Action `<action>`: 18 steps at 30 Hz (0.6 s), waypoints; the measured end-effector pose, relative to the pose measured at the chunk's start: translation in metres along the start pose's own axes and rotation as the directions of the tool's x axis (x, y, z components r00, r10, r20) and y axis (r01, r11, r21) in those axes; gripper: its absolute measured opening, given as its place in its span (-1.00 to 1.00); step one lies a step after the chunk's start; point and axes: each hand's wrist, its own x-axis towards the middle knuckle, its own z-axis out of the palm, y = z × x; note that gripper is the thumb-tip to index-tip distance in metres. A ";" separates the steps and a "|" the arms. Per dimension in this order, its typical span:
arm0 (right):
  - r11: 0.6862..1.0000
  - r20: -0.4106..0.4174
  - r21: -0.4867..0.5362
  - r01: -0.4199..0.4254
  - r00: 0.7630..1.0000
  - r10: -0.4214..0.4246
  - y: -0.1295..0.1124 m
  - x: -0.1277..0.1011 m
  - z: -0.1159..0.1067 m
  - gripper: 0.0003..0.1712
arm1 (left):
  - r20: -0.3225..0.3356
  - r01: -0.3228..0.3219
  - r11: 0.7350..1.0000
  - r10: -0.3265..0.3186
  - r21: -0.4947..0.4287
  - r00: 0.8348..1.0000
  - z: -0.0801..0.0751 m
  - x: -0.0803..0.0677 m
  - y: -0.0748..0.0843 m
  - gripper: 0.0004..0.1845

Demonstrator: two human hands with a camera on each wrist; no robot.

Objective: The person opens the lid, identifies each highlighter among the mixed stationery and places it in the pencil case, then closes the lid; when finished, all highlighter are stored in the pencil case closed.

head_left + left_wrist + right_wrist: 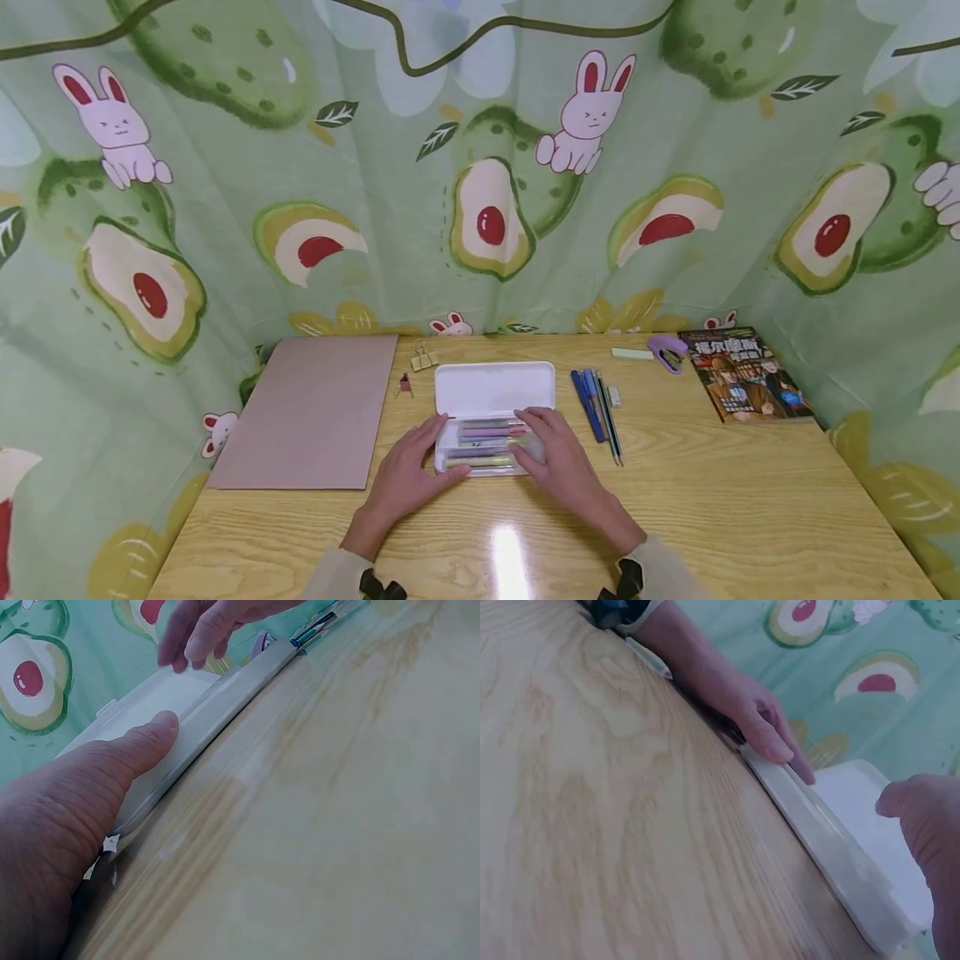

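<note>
A white pencil case (pixel 495 389) lies on the wooden table with its lid tilted back. Inside its tray sit several pens (pixel 480 461) in pale, purple and yellow tones. My left hand (pixel 408 475) holds the case's left end, with the thumb (pixel 154 739) on the front rim and the fingers along the left side. Over the right end of the tray is my right hand (pixel 566 462), fingers spread and loosely bent. In the left wrist view those right fingers (pixel 206 637) show above the case, with nothing gripped.
Left of the case lie a grey-brown board (pixel 307 417), a gold binder clip (pixel 424 358) and a small red clip (pixel 406 383). To its right are blue pens (pixel 587 406), pencils, an eraser (pixel 615 397), a purple-handled tool (pixel 667 353) and a magazine (pixel 742 375). A patterned curtain (pixel 405 167) surrounds the table.
</note>
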 end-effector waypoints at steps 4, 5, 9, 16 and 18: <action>0.993 -0.079 0.100 -0.067 0.994 0.075 0.013 0.002 -0.008 -0.27 | -0.001 0.000 1.000 0.000 -0.006 1.000 -0.001 0.000 0.000 0.06; 0.990 -0.103 0.119 -0.073 0.991 0.086 0.016 0.003 -0.009 -0.23 | 0.000 0.000 1.000 0.000 -0.008 1.000 -0.001 -0.001 0.000 0.06; 0.970 -0.125 0.197 -0.144 0.977 0.170 0.029 0.008 -0.015 -0.08 | -0.003 0.001 1.000 -0.001 -0.021 1.000 -0.002 -0.001 0.001 0.07; 0.920 0.016 0.291 -0.263 0.963 0.270 0.043 0.015 -0.018 0.06 | -0.057 -0.018 0.997 0.013 -0.079 0.998 -0.004 0.001 0.005 0.32; 0.905 0.056 0.303 -0.299 0.953 0.297 0.045 0.017 -0.019 0.09 | -0.053 -0.008 0.990 0.000 -0.139 0.999 -0.006 0.003 0.008 0.42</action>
